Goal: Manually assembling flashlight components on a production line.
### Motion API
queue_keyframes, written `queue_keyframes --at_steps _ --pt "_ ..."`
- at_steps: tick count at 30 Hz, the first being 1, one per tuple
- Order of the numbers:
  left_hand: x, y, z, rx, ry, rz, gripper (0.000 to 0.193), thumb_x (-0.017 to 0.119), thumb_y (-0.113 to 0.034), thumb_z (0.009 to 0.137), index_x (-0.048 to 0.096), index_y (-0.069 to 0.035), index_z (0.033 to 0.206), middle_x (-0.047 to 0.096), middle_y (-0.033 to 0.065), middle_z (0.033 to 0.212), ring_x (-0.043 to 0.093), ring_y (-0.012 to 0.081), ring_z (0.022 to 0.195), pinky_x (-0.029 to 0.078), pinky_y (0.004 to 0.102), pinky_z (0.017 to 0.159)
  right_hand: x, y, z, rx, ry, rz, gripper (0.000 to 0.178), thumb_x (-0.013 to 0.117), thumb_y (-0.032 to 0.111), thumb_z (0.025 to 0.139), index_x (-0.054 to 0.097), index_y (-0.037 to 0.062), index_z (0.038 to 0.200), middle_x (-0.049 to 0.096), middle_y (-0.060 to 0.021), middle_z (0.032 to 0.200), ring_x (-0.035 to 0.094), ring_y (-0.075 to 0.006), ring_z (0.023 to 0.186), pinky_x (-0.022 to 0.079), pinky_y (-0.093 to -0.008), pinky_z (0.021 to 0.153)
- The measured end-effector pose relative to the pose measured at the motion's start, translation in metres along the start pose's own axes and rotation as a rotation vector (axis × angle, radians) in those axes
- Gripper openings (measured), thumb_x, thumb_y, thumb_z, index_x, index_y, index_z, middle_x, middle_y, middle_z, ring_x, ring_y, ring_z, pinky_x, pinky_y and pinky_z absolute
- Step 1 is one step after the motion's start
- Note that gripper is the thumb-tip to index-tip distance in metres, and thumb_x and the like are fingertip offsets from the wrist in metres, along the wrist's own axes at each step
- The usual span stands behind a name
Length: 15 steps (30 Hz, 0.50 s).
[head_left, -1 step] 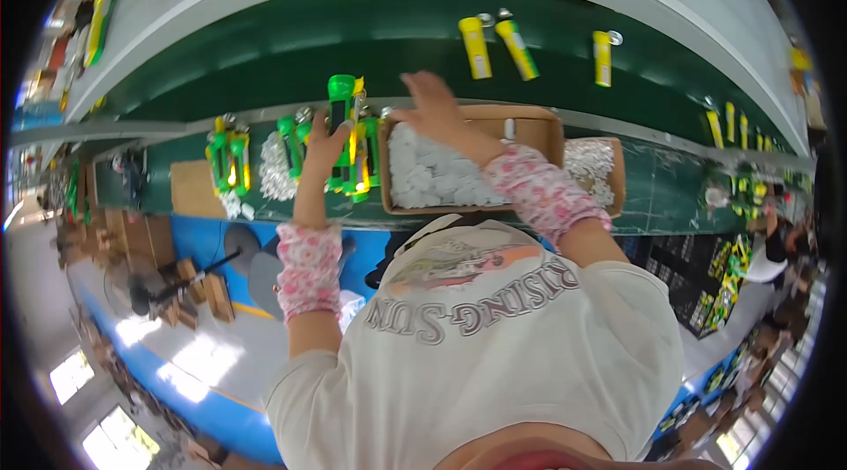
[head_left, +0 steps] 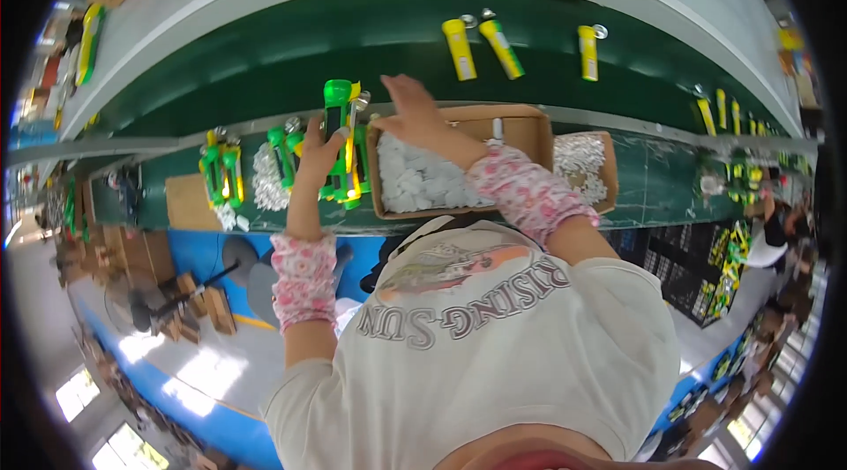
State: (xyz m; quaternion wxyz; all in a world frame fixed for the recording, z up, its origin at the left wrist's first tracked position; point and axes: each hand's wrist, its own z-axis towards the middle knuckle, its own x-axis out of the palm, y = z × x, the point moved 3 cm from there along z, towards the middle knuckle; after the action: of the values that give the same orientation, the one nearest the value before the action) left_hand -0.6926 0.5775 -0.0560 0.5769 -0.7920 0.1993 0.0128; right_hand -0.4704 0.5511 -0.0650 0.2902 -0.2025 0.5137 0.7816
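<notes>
Closed around a green flashlight (head_left: pixel 337 100) with a dark body, my left hand (head_left: pixel 319 157) is at the near edge of the green belt. A yellow flashlight (head_left: pixel 351 139) with a silvery head stands right beside it, and several more green and yellow ones crowd below. My right hand (head_left: pixel 413 113) reaches over the left rim of a cardboard box (head_left: pixel 540 144). Its fingers are spread, with nothing visible in them. Small white pieces (head_left: pixel 419 175) fill most of that box, and one small white cylinder (head_left: pixel 498 129) stands in its right part.
Yellow flashlights (head_left: pixel 460 51) lie on the green belt (head_left: pixel 291 51) beyond my hands. A smaller box (head_left: pixel 609 170) of shiny silver parts sits right; a silver heap (head_left: pixel 269 179) and more green flashlights (head_left: pixel 231 175) are left. A co-worker (head_left: pixel 768 245) is far right.
The yellow flashlights on the belt appear further left. The whole view has also shifted slightly. My left hand keeps the green flashlight, and my right hand stays spread near the box's left rim.
</notes>
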Motion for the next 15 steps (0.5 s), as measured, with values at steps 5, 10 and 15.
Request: queue_keyframes --at_steps 5,10,15 --pt "0.047 -0.045 -0.042 0.137 0.237 0.257 0.064 0.064 -0.023 0.089 0.034 -0.002 0.141 0.051 0.0151 0.126 0.051 0.0178 0.108 0.044 0.0301 0.09 -0.063 0.006 -0.004 -0.055 -0.143 -0.151 0.06 0.073 0.015 0.068 0.053 0.0082 0.124 0.055 -0.0135 0.115 0.052 -0.0331 0.111 0.043 -0.046 0.092" --pt "0.097 -0.044 -0.063 0.231 0.492 0.265 0.052 0.053 -0.021 0.098 0.034 -0.002 0.143 0.051 0.011 0.127 0.056 0.0169 0.105 0.046 0.0272 0.089 -0.142 -0.012 -0.04 -0.314 -0.153 -0.515 0.017 0.068 0.023 0.067 0.058 0.0121 0.076 0.052 -0.0036 0.079 0.06 -0.022 0.075 0.048 -0.0359 0.067" --pt "0.151 -0.07 -0.091 -0.018 0.74 0.011 0.056 0.05 -0.026 0.1 0.029 -0.005 0.147 0.062 0.0121 0.108 0.063 0.0164 0.083 0.053 0.0289 0.07 -0.18 -0.037 -0.068 -0.313 0.063 -0.414 0.03 0.075 0.031 0.07 0.062 0.0108 0.087 0.054 -0.0055 0.089 0.059 -0.0246 0.086 0.049 -0.0382 0.073"
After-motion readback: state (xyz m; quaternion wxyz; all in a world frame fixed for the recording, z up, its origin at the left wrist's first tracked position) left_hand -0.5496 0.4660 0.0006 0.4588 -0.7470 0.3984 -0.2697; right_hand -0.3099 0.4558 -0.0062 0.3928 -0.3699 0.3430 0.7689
